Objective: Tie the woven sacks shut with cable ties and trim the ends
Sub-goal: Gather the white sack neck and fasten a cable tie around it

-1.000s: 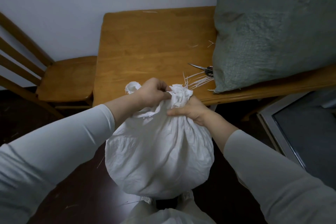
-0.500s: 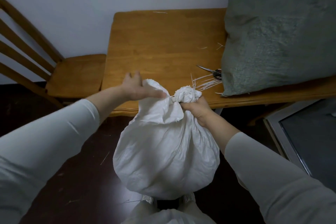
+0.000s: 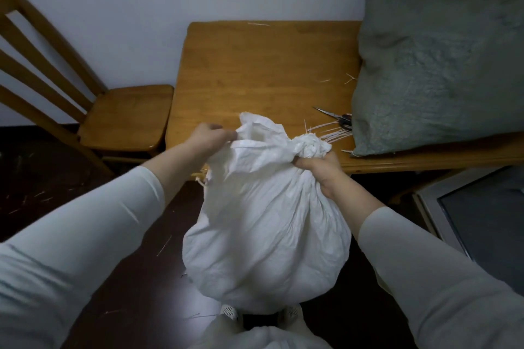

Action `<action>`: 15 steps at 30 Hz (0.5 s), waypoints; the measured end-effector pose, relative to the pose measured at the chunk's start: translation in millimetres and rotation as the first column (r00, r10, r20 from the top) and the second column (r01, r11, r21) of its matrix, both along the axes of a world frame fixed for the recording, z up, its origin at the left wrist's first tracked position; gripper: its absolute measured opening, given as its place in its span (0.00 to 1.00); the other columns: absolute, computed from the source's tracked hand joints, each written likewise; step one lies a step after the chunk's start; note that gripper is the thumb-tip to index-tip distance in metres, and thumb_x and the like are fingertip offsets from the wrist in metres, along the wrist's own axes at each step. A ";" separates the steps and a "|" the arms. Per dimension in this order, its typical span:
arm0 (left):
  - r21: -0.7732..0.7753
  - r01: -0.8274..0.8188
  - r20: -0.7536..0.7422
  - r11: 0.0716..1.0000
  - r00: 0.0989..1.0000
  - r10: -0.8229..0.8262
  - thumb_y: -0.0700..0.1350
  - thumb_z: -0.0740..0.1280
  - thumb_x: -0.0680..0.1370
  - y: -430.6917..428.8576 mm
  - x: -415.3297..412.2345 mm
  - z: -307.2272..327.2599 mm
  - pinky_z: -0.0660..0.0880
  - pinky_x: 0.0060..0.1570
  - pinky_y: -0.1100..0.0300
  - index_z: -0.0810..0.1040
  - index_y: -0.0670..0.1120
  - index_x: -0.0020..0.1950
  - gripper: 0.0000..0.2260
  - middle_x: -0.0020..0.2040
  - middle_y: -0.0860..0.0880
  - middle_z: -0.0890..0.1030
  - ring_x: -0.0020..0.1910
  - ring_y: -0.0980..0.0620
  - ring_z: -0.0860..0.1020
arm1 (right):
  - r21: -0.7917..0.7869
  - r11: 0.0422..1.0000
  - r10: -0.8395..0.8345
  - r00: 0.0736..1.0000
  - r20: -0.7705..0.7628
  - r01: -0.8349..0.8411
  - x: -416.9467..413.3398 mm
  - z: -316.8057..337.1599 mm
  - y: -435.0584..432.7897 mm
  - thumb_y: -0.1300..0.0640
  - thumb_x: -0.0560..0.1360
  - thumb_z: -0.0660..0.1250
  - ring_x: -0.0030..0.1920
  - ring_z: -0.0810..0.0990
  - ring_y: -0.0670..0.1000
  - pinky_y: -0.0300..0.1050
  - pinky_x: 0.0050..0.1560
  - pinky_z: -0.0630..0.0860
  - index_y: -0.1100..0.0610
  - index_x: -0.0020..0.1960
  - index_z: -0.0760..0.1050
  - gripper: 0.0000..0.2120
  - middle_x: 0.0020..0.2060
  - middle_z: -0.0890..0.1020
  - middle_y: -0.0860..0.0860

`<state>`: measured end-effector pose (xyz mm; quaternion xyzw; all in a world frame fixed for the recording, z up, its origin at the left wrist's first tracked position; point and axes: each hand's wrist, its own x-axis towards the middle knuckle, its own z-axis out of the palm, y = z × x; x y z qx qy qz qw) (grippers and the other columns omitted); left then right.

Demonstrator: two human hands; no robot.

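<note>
A: What do we see changed vs 0.5 s back?

B: The left hand (image 3: 208, 139) lay flat on the loose flap then, thumb out. Now its fingers are curled and it grips that flap of the white sack (image 3: 263, 221), which stands taller. The right hand (image 3: 320, 167) is unchanged, clamped round the bunched neck with a wad of fabric above the fist. 1 s back we had both hands together at the neck. Now they're apart, left and right of frame centre.

A: Counts?

B: 2 hands, both holding the white sack. We count 3 sacks: that 1 at centre, a second white sack (image 3: 261, 337) cut off by the bottom edge, and 1 grey-green sack (image 3: 439, 51) upper right on the table (image 3: 255, 71). 1 scissors (image 3: 338, 117), handles against the grey-green sack. 1 bundle of cable ties (image 3: 330, 131) just below them; we can't count the ties. 1 chair (image 3: 124, 119) at left.

A: Edges, room?

B: The white sack's neck sits over the table's near edge, just beside the cable ties; we can't tell if they touch. The grey-green sack covers the table's right part down to that edge. Wood shows across the table's left and middle, with a few offcuts (image 3: 350, 78). Dark floor (image 3: 147, 292) shows lower left.
</note>
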<state>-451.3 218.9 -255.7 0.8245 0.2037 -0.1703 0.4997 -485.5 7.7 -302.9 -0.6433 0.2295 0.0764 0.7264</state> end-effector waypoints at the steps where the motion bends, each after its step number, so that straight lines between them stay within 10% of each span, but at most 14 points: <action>1: 0.012 0.020 -0.010 1.000 1.000 -0.020 0.44 0.74 0.70 5.6 1.0 3.8 0.76 0.58 0.51 0.71 0.43 0.68 0.27 0.58 0.44 0.76 0.55 0.43 0.78 | 0.007 1.000 -0.011 1.000 -0.003 0.011 0.8 -1.3 -0.5 0.72 0.66 0.73 0.45 0.79 0.51 0.47 0.51 0.74 0.56 0.53 0.74 0.20 0.47 0.80 0.52; 7: 0.054 -0.324 0.182 0.944 0.933 0.310 0.38 0.68 0.74 66.3 15.4 12.8 0.74 0.33 0.59 0.79 0.39 0.56 0.11 0.52 0.42 0.79 0.39 0.47 0.76 | 0.049 0.995 -0.088 0.995 -0.051 0.091 3.4 -12.1 -8.1 0.75 0.65 0.72 0.54 0.80 0.59 0.58 0.59 0.76 0.57 0.49 0.76 0.19 0.44 0.81 0.53; 10: -0.018 -0.305 0.189 0.952 0.934 0.303 0.35 0.63 0.75 69.8 20.4 12.0 0.74 0.43 0.59 0.78 0.42 0.58 0.12 0.60 0.42 0.78 0.52 0.46 0.76 | 0.029 0.995 -0.092 0.994 -0.056 0.093 4.2 -10.5 -5.2 0.75 0.65 0.71 0.52 0.80 0.58 0.57 0.57 0.76 0.60 0.54 0.76 0.22 0.45 0.81 0.54; 13: 0.388 -0.028 0.332 0.921 0.937 -0.111 0.47 0.65 0.73 50.7 14.8 23.1 0.54 0.71 0.49 0.65 0.50 0.73 0.28 0.74 0.46 0.64 0.73 0.46 0.60 | 0.034 0.996 -0.080 0.995 -0.059 0.082 5.0 -8.1 -2.2 0.76 0.65 0.71 0.47 0.80 0.57 0.55 0.54 0.77 0.60 0.55 0.76 0.22 0.43 0.81 0.53; 15: 0.712 0.265 0.278 0.650 0.744 -0.608 0.64 0.62 0.67 28.0 7.1 25.6 0.34 0.72 0.45 0.54 0.51 0.77 0.42 0.78 0.48 0.53 0.77 0.48 0.46 | 0.041 0.997 -0.057 0.997 -0.061 0.060 4.7 -7.8 -1.3 0.76 0.65 0.71 0.45 0.81 0.56 0.54 0.53 0.77 0.59 0.54 0.76 0.21 0.43 0.81 0.54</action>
